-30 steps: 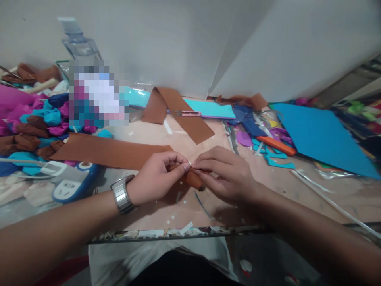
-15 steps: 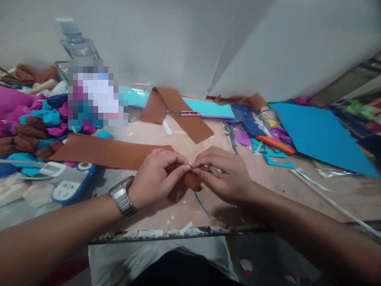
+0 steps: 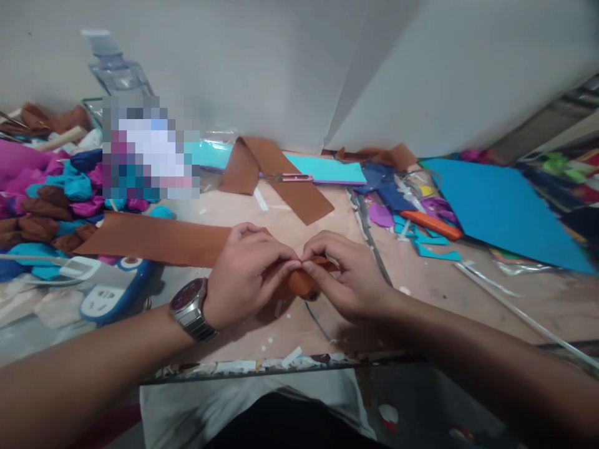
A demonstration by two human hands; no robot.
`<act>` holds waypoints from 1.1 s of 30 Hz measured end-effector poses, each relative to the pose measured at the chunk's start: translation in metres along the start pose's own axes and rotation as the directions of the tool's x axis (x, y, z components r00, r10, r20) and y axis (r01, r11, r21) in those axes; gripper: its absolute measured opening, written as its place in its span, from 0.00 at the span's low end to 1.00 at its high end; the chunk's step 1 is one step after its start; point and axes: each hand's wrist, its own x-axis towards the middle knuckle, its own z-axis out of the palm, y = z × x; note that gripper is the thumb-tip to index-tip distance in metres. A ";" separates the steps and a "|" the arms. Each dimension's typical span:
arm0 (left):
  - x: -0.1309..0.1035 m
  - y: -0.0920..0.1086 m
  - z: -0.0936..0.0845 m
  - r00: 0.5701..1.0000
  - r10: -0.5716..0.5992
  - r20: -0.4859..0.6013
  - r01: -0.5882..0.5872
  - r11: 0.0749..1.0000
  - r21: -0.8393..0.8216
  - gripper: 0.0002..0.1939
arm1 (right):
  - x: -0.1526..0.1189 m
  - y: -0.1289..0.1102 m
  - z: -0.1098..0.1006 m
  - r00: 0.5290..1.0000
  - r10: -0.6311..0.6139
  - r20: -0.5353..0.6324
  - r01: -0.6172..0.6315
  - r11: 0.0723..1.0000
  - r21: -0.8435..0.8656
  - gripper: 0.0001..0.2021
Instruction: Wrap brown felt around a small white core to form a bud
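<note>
Over the middle of the table, my left hand [image 3: 248, 274] and my right hand [image 3: 350, 274] meet fingertip to fingertip. Both pinch the upper edge of a small curled piece of brown paper-like sheet [image 3: 302, 284], which hangs below the thumbs. Its far side is hidden by my fingers. A long brown strip [image 3: 159, 240] lies flat and runs behind my left hand. Farther back rests a folded brown strip [image 3: 304, 199], with a pair of small pink-edged snips [image 3: 294, 178] on top.
Crumpled brown, blue and pink bunches [image 3: 51, 206] pile up at left, beside a blue and white object [image 3: 112, 287]. A clear bottle [image 3: 121, 78] stands behind. Toward the right lie an orange cutter [image 3: 433, 224], blue scraps [image 3: 435, 249], a blue sheet [image 3: 515, 215] and a thin white rod [image 3: 519, 308].
My fingertips have drawn slightly closer together at the pinched edge, and my left wrist has turned a little. The brown piece stays between both hands.
</note>
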 end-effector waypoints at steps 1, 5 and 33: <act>0.000 0.000 0.000 1.000 0.013 -0.002 -0.013 1.000 0.018 0.05 | 0.000 0.000 0.000 1.000 0.020 0.010 -0.020 1.000 0.012 0.02; 0.001 -0.001 0.001 0.999 0.038 -0.004 -0.038 0.996 0.085 0.07 | 0.000 -0.001 0.001 0.998 0.055 0.028 -0.056 0.998 0.025 0.02; 0.000 0.001 0.000 0.994 -0.038 0.099 0.037 0.999 0.012 0.07 | 0.005 0.002 -0.006 0.997 -0.010 0.080 0.013 0.999 -0.033 0.02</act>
